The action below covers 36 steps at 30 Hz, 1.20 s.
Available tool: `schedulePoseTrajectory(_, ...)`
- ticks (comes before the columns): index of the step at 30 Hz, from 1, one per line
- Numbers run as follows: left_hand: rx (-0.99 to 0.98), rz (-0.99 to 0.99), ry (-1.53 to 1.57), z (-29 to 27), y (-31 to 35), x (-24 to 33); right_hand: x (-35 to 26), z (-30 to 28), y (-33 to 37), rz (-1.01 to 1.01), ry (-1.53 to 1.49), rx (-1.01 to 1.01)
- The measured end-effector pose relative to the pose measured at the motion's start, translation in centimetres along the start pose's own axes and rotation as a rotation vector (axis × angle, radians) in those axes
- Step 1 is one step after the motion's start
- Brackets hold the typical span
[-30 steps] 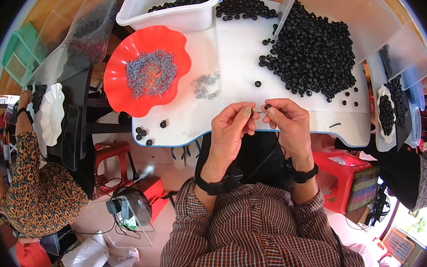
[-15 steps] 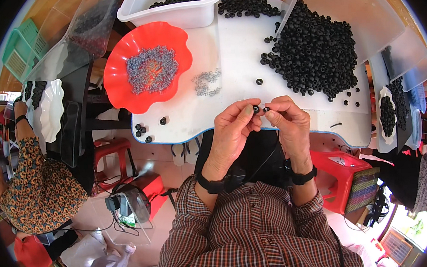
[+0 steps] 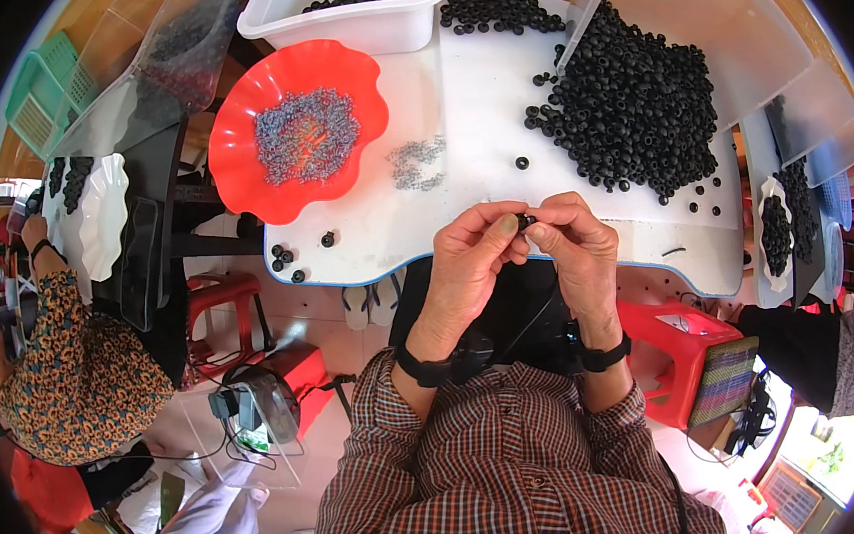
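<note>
Just over the table's near edge, my left hand (image 3: 473,253) and my right hand (image 3: 580,245) meet fingertip to fingertip. Small round black parts (image 3: 524,221) are pinched between them, mostly covered by my fingers; whether they are joined or only touching I cannot tell. Beyond my hands a single black round part (image 3: 522,163) lies on the white table (image 3: 475,113). A large heap of such black parts (image 3: 635,100), several showing a hole, spreads at the right. Left of my hands sits a scalloped red tray (image 3: 239,171) holding many tiny greyish clear pieces.
More tiny clear pieces (image 3: 417,164) lie beside the red tray. A white tub (image 3: 358,23) with black parts stands at the back. Several loose black parts (image 3: 282,258) rest near the left corner. Red stools (image 3: 669,348) flank me. A person in a patterned top (image 3: 84,374) works at the left.
My two hands have drawn together. The black parts, held slightly apart before, now meet between my fingertips. At the lower left, a person's light-trousered leg has shifted.
</note>
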<state>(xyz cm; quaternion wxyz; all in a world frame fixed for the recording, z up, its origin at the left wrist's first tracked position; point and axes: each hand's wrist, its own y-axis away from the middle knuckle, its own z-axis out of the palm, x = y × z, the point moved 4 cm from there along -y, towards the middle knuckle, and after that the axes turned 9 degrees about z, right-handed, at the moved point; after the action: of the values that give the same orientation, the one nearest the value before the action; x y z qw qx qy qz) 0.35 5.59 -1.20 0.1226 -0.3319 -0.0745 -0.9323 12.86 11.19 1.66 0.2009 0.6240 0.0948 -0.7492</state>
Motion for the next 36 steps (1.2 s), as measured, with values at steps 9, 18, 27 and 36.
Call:
schedulePoseTrajectory(9, 0.004, 0.038, -0.101, 0.1, 0.1, 0.2, -0.2, 0.1, 0.1, -0.031, 0.071, -0.003)
schedulePoseTrajectory(18, 0.048, 0.109, -0.26, 0.3, 0.2, 0.7, -0.6, 0.2, 0.2, -0.066, 0.189, 0.009)
schedulePoseTrajectory(27, 0.071, 0.152, -0.36, 0.7, 0.4, 1.2, -0.8, 0.4, 0.4, -0.177, 0.343, 0.048)
schedulePoseTrajectory(36, 0.13, 0.106, -0.352, 0.7, 0.6, 1.1, -1.9, 1.1, 0.9, -0.256, 0.59, 0.066)
